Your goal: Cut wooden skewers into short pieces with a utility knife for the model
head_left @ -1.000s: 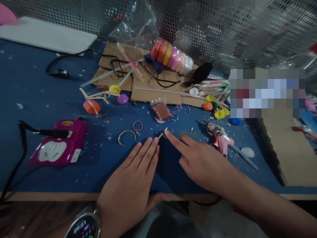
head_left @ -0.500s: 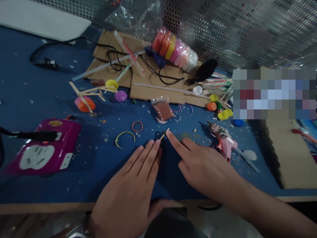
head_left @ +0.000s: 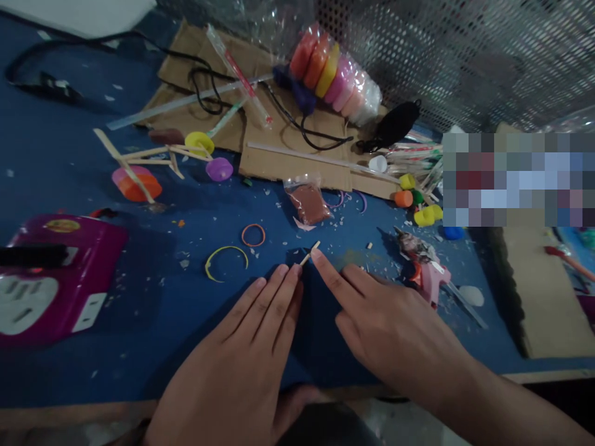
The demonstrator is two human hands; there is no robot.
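A thin pale wooden stick lies on the blue tabletop between my two hands. My left hand rests flat, fingers stretched out, its fingertips at the near end of the stick. My right hand points its index finger at the stick's far part, the fingertip touching or almost touching it. Its other fingers are curled under, and what they hold, if anything, is hidden. A small dark shape shows by the index fingertip; I cannot tell whether it is a blade or a shadow. Left of the stick lie a yellow open ring and an orange ring.
A pink glue gun lies right of my right hand. At left is a purple power box. Behind are a brown clay packet, a stick-and-clay piece, cardboard, a cable and bagged coloured clay.
The view has shifted a little, with the left-side things sliding further left. Both hands keep nearly the same place at the stick, and slightly more of its far end shows.
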